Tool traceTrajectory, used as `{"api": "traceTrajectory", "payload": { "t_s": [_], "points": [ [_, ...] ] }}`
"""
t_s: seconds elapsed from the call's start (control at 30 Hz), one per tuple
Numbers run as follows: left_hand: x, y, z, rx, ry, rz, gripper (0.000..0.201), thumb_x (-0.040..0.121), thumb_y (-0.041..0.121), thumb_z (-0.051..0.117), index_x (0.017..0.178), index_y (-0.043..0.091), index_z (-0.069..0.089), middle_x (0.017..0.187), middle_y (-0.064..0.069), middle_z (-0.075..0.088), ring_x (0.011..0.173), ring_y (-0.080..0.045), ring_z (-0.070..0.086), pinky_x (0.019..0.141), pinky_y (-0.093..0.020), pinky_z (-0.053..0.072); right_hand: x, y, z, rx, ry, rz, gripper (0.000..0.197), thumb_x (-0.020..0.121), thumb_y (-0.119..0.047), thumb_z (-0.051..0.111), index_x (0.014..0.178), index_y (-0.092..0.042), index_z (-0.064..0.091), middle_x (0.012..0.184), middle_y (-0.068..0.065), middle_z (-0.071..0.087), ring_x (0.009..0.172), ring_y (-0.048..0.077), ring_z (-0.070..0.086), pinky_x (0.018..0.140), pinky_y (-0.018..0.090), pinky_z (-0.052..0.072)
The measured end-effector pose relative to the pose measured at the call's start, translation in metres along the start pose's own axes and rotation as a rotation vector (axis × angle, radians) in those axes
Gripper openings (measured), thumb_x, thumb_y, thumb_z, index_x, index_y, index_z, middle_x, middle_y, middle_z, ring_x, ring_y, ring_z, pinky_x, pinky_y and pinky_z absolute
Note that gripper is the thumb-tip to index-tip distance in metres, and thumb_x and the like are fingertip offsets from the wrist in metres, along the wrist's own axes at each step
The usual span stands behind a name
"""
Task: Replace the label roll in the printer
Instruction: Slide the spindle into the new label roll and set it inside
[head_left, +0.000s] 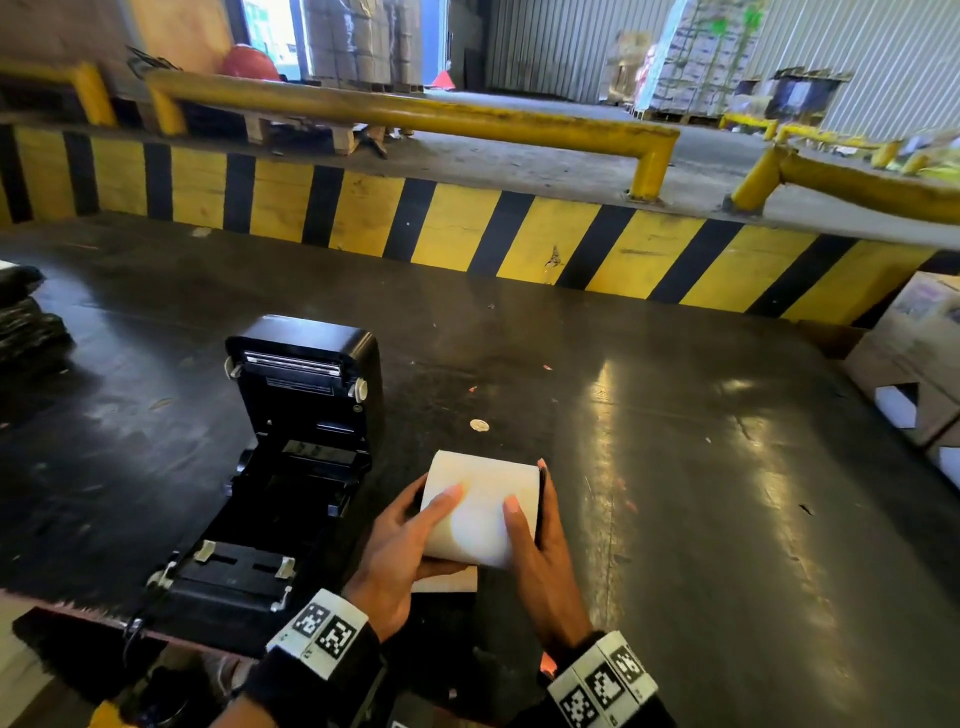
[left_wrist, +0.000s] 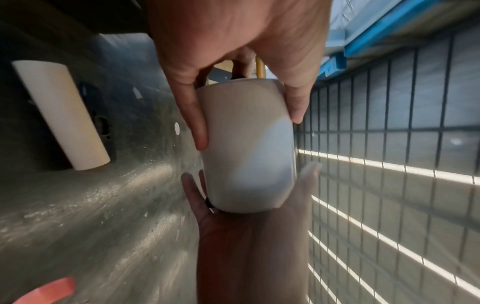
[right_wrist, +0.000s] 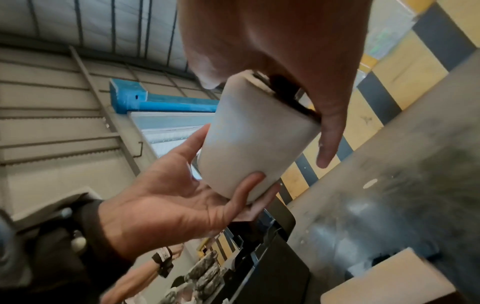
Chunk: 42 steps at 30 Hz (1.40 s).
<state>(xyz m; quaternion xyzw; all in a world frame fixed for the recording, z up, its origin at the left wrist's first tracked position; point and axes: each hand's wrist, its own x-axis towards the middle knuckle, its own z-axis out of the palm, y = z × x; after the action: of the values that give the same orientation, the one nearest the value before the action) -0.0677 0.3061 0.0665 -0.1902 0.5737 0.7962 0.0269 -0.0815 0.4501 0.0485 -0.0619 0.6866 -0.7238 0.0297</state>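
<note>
White roll: the label roll is held up above the dark desk, just to the right of the printer, with one hand on each side.
Left hand: the left hand grasps the left end of the roll, thumb on top and fingers curled under it; in the left wrist view the thumb and a finger lie along the two sides of the roll.
Right hand: the right hand grasps the right end, thumb on the top face, fingers along the far end; in the right wrist view something dark sits at that end of the roll, between paper and palm, and I cannot tell what it is.
Printer: the black printer stands on the desk with its lid open and tilted back; the roll bay looks dark and I cannot see any paper in it.
Tube: a pale cardboard tube lies on the desk near the hands; in the head view only a part shows under the left hand.
Desk details: a small round white spot is on the desk behind the roll.
Behind: a yellow and black striped barrier runs along the far edge of the desk, with a yellow rail further back.
Right edge: cardboard boxes stand beside the desk.
</note>
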Motion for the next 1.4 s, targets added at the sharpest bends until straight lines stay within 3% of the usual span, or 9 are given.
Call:
{"api": "traceTrajectory", "payload": {
  "t_s": [0.13,0.27,0.37,0.47,0.6,0.9,1.07,1.17,1.4],
  "points": [
    [0.013,0.014,0.005,0.123,-0.115,-0.063,0.078,0.057,0.058,0.070,0.127,0.027,0.052,0.117,-0.010,0.064,0.104,-0.029,0.064,0.078,-0.050,0.059,0.018,0.002,-0.003,0.190,0.148,0.091,0.075,0.073,-0.063,0.063,0.137,-0.032,0.040,0.134,0.005,0.057,0.114,0.021,0.061,0.095,0.053,0.050],
    [0.049,0.032,-0.006,0.474,-0.118,-0.003,0.034,0.091,0.047,0.049,0.116,0.027,0.059,0.110,-0.008,0.065,0.101,-0.025,0.063,0.078,-0.040,0.057,0.037,-0.002,-0.022,0.319,0.186,0.192,0.042,0.089,-0.046,0.050,0.119,-0.017,0.055,0.111,0.014,0.069,0.089,0.021,0.071,0.069,0.040,0.060],
    [0.094,0.021,-0.021,1.138,-0.050,0.243,0.022,0.085,0.029,0.062,0.105,0.023,0.069,0.103,-0.005,0.072,0.098,-0.023,0.066,0.088,-0.038,0.053,0.044,0.001,-0.035,0.226,0.260,0.185,0.045,0.083,-0.055,0.052,0.115,-0.023,0.058,0.114,0.014,0.068,0.095,0.025,0.068,0.075,0.046,0.058],
    [0.121,0.005,-0.023,1.588,-0.199,0.189,0.019,0.080,0.022,0.064,0.099,0.023,0.067,0.111,-0.005,0.068,0.105,-0.027,0.064,0.089,-0.036,0.052,0.046,0.001,-0.043,0.265,0.308,0.214,0.023,0.092,-0.047,0.047,0.099,-0.029,0.061,0.102,0.010,0.068,0.090,0.025,0.066,0.089,0.058,0.051],
    [0.146,-0.012,-0.015,1.802,-0.443,0.118,0.035,0.074,0.016,0.075,0.107,0.019,0.065,0.119,-0.007,0.063,0.108,-0.026,0.061,0.090,-0.036,0.051,0.042,0.000,-0.048,0.331,0.321,0.270,0.017,0.096,-0.041,0.041,0.096,-0.033,0.057,0.097,0.005,0.067,0.083,0.022,0.065,0.070,0.044,0.054],
    [0.171,-0.033,-0.008,1.917,-0.634,0.076,0.048,0.069,0.014,0.078,0.112,0.013,0.055,0.124,-0.007,0.056,0.111,-0.025,0.058,0.087,-0.037,0.048,0.032,0.004,-0.058,0.339,0.352,0.327,0.021,0.094,-0.042,0.041,0.103,-0.031,0.057,0.102,0.007,0.070,0.088,0.022,0.069,0.065,0.039,0.057],
    [0.175,-0.035,-0.009,1.789,-0.589,-0.016,0.042,0.067,0.007,0.078,0.103,0.006,0.056,0.081,0.000,0.058,0.095,-0.027,0.064,0.078,-0.034,0.050,0.034,0.002,-0.060,0.283,0.370,0.291,0.022,0.095,-0.040,0.042,0.106,-0.029,0.057,0.106,0.009,0.069,0.087,0.020,0.069,0.063,0.037,0.059],
    [0.175,-0.036,-0.012,1.726,-0.538,-0.002,0.040,0.070,0.009,0.076,0.105,0.011,0.057,0.101,-0.007,0.061,0.101,-0.026,0.061,0.083,-0.033,0.049,0.034,0.003,-0.059,0.257,0.374,0.278,0.023,0.095,-0.039,0.043,0.110,-0.028,0.057,0.110,0.012,0.068,0.093,0.024,0.068,0.068,0.040,0.058],
    [0.133,-0.007,-0.003,1.026,-0.280,0.245,0.061,0.073,0.000,0.075,0.127,0.018,0.053,0.097,-0.004,0.067,0.081,-0.014,0.067,0.079,-0.027,0.055,0.039,0.002,-0.057,0.183,0.321,0.251,0.032,0.094,-0.037,0.048,0.122,-0.025,0.053,0.114,0.007,0.066,0.100,0.023,0.066,0.082,0.045,0.058]
  ]
}}
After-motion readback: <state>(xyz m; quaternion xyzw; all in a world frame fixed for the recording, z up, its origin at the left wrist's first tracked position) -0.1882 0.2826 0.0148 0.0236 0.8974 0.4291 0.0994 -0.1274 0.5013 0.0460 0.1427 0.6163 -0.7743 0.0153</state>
